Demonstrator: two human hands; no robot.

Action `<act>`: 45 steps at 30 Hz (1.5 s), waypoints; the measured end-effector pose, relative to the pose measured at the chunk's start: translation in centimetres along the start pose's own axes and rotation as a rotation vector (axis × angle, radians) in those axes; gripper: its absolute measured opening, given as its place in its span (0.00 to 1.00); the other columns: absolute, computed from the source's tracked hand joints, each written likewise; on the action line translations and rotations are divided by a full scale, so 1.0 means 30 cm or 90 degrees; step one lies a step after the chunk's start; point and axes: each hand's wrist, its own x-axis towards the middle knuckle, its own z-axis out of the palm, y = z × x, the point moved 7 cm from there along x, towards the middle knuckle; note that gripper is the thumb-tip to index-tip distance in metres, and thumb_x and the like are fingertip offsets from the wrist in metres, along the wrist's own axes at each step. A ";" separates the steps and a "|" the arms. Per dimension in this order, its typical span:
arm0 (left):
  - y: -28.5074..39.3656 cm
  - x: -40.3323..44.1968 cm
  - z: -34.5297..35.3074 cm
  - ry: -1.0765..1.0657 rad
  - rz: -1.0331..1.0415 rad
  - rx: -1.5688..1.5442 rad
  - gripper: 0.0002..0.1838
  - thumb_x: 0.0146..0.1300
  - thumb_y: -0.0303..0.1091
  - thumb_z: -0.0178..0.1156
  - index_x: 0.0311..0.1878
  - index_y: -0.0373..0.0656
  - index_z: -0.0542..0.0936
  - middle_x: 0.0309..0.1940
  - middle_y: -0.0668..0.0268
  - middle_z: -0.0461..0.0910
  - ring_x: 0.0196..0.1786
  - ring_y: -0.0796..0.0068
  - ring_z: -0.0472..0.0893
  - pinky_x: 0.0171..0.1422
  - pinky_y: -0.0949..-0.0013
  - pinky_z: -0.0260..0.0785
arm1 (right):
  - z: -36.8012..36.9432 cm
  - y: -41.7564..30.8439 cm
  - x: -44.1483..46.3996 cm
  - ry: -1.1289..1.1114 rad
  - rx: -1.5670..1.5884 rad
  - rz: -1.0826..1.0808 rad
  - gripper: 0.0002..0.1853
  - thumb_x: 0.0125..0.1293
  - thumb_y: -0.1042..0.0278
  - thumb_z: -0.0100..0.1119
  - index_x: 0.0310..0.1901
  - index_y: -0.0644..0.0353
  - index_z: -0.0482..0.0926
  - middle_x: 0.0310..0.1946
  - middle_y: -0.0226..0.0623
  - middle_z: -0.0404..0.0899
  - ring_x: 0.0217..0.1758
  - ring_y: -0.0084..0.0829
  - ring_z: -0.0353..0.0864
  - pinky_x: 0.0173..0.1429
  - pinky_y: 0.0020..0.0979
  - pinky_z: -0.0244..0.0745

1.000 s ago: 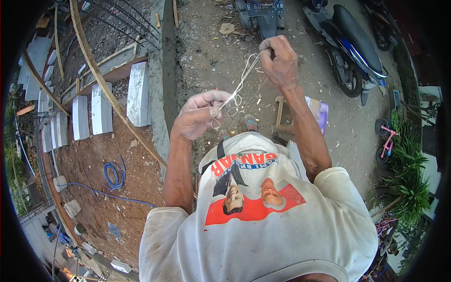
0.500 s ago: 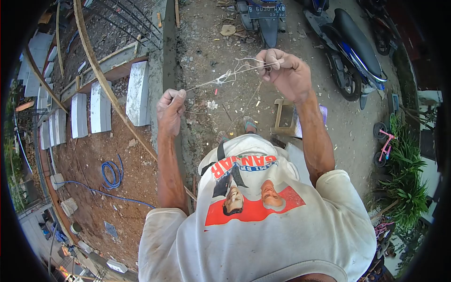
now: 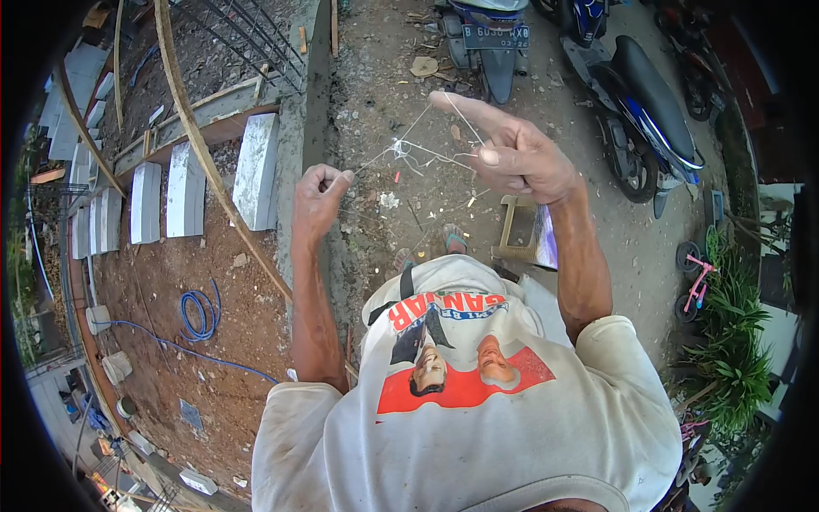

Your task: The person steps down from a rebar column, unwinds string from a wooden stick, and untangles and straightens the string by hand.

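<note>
A thin white string [image 3: 435, 154] stretches between my two hands over the ground, with a tangled knot near its middle. My left hand [image 3: 320, 200] pinches one end between thumb and curled fingers. On the other side, my right hand [image 3: 531, 160] has its index finger stretched out, and the string loops over that fingertip. The thumb of this hand presses the string against the other fingers, which are folded in. Fainter strands hang below the hands; where they lead I cannot make out.
Parked motorbikes [image 3: 653, 102] stand at the upper right. A worn box-like frame [image 3: 518, 230] sits below my right hand. At left run a concrete edge [image 3: 294, 136], white blocks [image 3: 255, 171], a curved wooden strip [image 3: 189, 111] and a coiled blue hose [image 3: 200, 316].
My right index finger has extended from a pinch, and the string now forms an open loop over its tip. The knot sits slightly further left. The head view has shifted slightly.
</note>
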 end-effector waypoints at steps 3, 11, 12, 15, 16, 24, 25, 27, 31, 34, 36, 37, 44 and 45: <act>0.040 -0.002 0.089 -0.077 0.059 -0.038 0.15 0.69 0.42 0.73 0.44 0.37 0.87 0.43 0.67 0.84 0.42 0.78 0.79 0.47 0.67 0.73 | 0.067 0.010 0.025 -0.031 -0.179 0.158 0.41 0.76 0.62 0.65 0.84 0.61 0.56 0.17 0.18 0.65 0.18 0.13 0.62 0.22 0.23 0.54; 0.354 0.036 0.195 -0.081 0.135 -0.372 0.21 0.82 0.46 0.59 0.47 0.35 0.89 0.41 0.61 0.91 0.45 0.76 0.86 0.55 0.68 0.78 | 0.125 0.020 0.046 -0.090 -0.238 0.184 0.28 0.76 0.66 0.64 0.74 0.62 0.73 0.25 0.24 0.81 0.22 0.14 0.72 0.25 0.22 0.63; 0.344 0.050 0.173 -0.074 0.137 -0.372 0.21 0.82 0.46 0.59 0.47 0.35 0.89 0.41 0.61 0.91 0.45 0.76 0.86 0.55 0.68 0.78 | 0.092 0.012 0.030 -0.020 -0.223 0.151 0.24 0.76 0.66 0.65 0.70 0.63 0.76 0.29 0.26 0.84 0.21 0.13 0.72 0.24 0.21 0.62; 0.307 0.086 0.117 -0.111 0.116 -0.342 0.27 0.83 0.51 0.54 0.48 0.32 0.87 0.44 0.55 0.91 0.47 0.69 0.89 0.60 0.64 0.79 | 0.035 0.079 0.005 0.045 -0.189 0.100 0.18 0.77 0.66 0.65 0.63 0.63 0.80 0.36 0.30 0.89 0.23 0.13 0.74 0.25 0.19 0.62; 0.309 0.086 0.114 -0.110 0.117 -0.340 0.27 0.83 0.51 0.54 0.48 0.32 0.87 0.44 0.55 0.91 0.47 0.69 0.89 0.60 0.64 0.79 | 0.029 0.092 -0.003 0.045 -0.175 0.086 0.16 0.77 0.66 0.65 0.61 0.62 0.81 0.39 0.32 0.90 0.25 0.13 0.76 0.27 0.18 0.62; 0.095 0.035 0.159 -0.530 -0.186 -0.228 0.25 0.81 0.54 0.56 0.45 0.39 0.87 0.37 0.65 0.89 0.30 0.83 0.78 0.32 0.75 0.68 | -0.166 -0.155 -0.107 0.398 -0.765 -0.075 0.13 0.81 0.68 0.58 0.60 0.61 0.84 0.41 0.29 0.92 0.36 0.25 0.82 0.44 0.30 0.78; 0.056 0.034 0.123 -0.528 -0.186 -0.228 0.25 0.81 0.54 0.56 0.45 0.39 0.87 0.37 0.65 0.89 0.30 0.83 0.78 0.32 0.75 0.68 | -0.207 -0.174 -0.139 0.363 -0.860 -0.037 0.12 0.80 0.68 0.59 0.56 0.62 0.86 0.38 0.29 0.92 0.35 0.26 0.82 0.43 0.32 0.78; -0.016 0.035 0.024 -0.461 -0.146 -0.176 0.16 0.77 0.50 0.64 0.41 0.46 0.86 0.32 0.74 0.84 0.27 0.89 0.70 0.31 0.77 0.58 | -0.306 -0.170 -0.208 0.285 -0.989 0.273 0.11 0.79 0.64 0.60 0.47 0.63 0.86 0.31 0.29 0.89 0.33 0.24 0.80 0.42 0.33 0.76; -0.151 0.089 -0.145 -0.207 -0.175 -0.422 0.18 0.70 0.50 0.73 0.30 0.55 0.77 0.22 0.85 0.64 0.25 0.89 0.61 0.31 0.77 0.55 | -0.328 -0.168 -0.298 0.218 -0.494 0.250 0.16 0.80 0.58 0.57 0.35 0.60 0.80 0.40 0.36 0.88 0.46 0.30 0.85 0.55 0.37 0.78; -0.217 0.136 -0.116 -0.046 -0.226 -0.525 0.21 0.68 0.52 0.75 0.29 0.58 0.73 0.21 0.84 0.60 0.24 0.88 0.59 0.31 0.75 0.54 | -0.179 -0.170 -0.166 0.205 -0.247 -0.108 0.14 0.81 0.59 0.56 0.35 0.56 0.79 0.42 0.37 0.86 0.61 0.42 0.82 0.70 0.49 0.69; -0.169 0.159 -0.027 0.038 -0.253 -0.551 0.21 0.67 0.51 0.76 0.30 0.58 0.72 0.20 0.83 0.58 0.23 0.87 0.57 0.30 0.74 0.54 | -0.074 -0.142 -0.063 0.111 -0.022 -0.278 0.14 0.82 0.59 0.53 0.36 0.54 0.77 0.44 0.39 0.85 0.68 0.48 0.80 0.78 0.55 0.64; -0.163 0.171 0.013 0.124 -0.308 -0.665 0.20 0.67 0.47 0.76 0.31 0.56 0.72 0.20 0.82 0.59 0.22 0.84 0.57 0.30 0.73 0.54 | -0.030 -0.108 -0.007 0.045 0.077 -0.309 0.15 0.84 0.59 0.51 0.36 0.54 0.76 0.44 0.40 0.85 0.67 0.49 0.80 0.79 0.56 0.63; -0.424 0.447 -0.173 0.664 -0.351 -0.531 0.07 0.63 0.26 0.69 0.34 0.45 0.78 0.28 0.67 0.79 0.25 0.70 0.76 0.28 0.63 0.66 | 0.374 0.169 0.015 0.053 -0.236 0.014 0.15 0.84 0.61 0.56 0.40 0.64 0.79 0.34 0.30 0.76 0.38 0.25 0.75 0.46 0.30 0.69; -0.425 0.458 -0.280 0.712 -0.275 -0.318 0.06 0.62 0.26 0.68 0.32 0.43 0.80 0.31 0.65 0.83 0.28 0.66 0.81 0.31 0.61 0.70 | 0.418 0.126 -0.035 0.030 -0.173 0.009 0.14 0.82 0.62 0.58 0.39 0.64 0.80 0.33 0.31 0.77 0.36 0.25 0.75 0.44 0.30 0.68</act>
